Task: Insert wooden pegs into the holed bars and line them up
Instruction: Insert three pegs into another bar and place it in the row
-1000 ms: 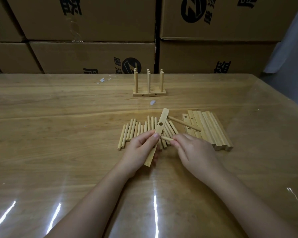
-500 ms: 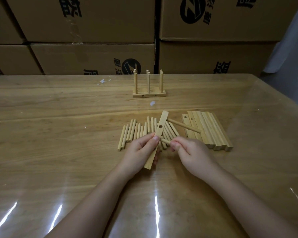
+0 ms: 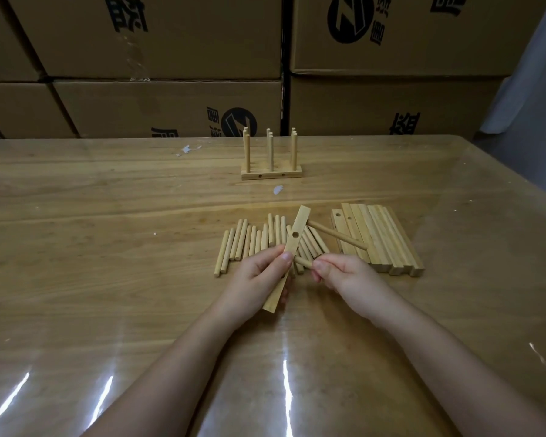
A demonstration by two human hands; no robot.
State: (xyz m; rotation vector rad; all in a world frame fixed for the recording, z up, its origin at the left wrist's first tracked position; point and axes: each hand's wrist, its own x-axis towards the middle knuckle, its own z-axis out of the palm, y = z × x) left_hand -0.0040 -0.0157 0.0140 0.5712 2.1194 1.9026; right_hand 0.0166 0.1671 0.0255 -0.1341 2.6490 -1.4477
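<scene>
right hand (image 3: 344,275) has eased its peg (image 3: 303,262) nearer the holed bar (image 3: 290,247), fingers pinching it. left hand (image 3: 256,275) fingers clamp the bar above the tabletop (image 3: 108,247). next, i judge, it needs pressing home squarely.

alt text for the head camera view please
A left hand holds a holed bar tilted above the table while the right hand pinches a peg against its side; another peg juts from the bar. Loose pegs lie beneath, spare bars to the right, pegged bars stand farther back.
</scene>
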